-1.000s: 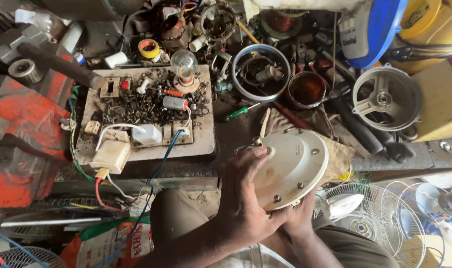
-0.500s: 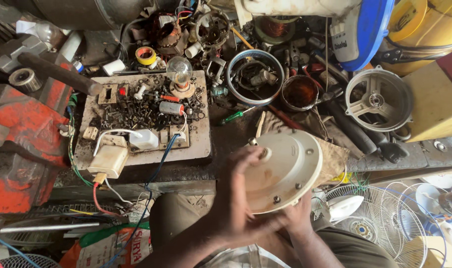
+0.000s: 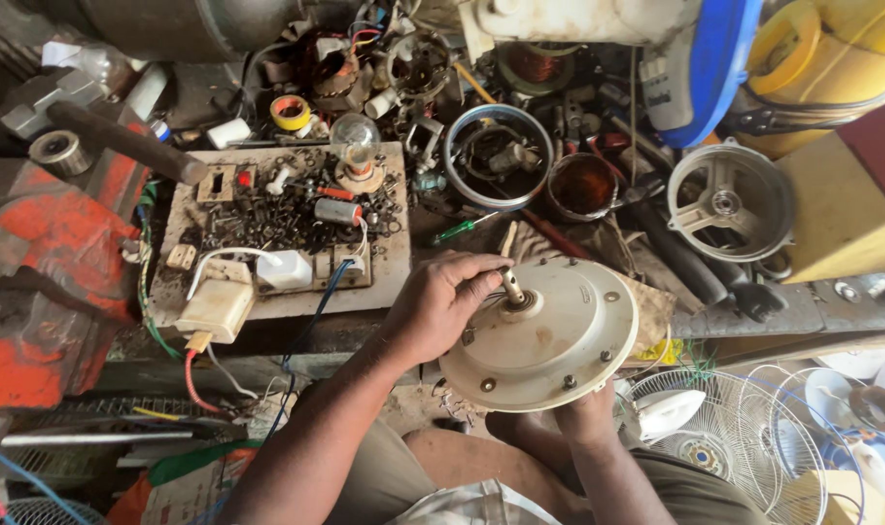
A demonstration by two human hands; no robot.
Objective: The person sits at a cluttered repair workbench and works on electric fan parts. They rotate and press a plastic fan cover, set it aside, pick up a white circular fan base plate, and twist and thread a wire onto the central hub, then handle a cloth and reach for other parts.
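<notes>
1. The left hand (image 3: 442,301) reaches in from the lower left, forearm slanting up across the lap, wrist bent so the knuckles face up. Its fingertips are pinched shut around the short metal shaft (image 3: 512,287) that sticks up from the middle of the motor housing.
2. The right hand (image 3: 586,413) comes up from below with the forearm nearly vertical. It is cupped under the near rim of the housing, gripping it from beneath; only the thumb side and the wrist show, the fingers are hidden behind the disc.
3. The motor housing (image 3: 549,340) is a round, cream-coloured disc with screw heads around its edge. It is held tilted toward the person, just above the lap and at the front edge of the worktop (image 3: 753,316).
4. Just left of the left hand lies a wooden board (image 3: 282,306) with switches, sockets, a white plug and a heap of small dark screws and washers; a clear light bulb (image 3: 355,141) stands at its far edge.
5. Beyond the housing sit a green-handled screwdriver (image 3: 462,229), a steel ring (image 3: 499,156) with parts in it, a rusty tin (image 3: 581,185) and a grey spoked metal casing (image 3: 729,202).
6. At the lower right, below the worktop, white wire fan guards (image 3: 734,437) lie stacked.
</notes>
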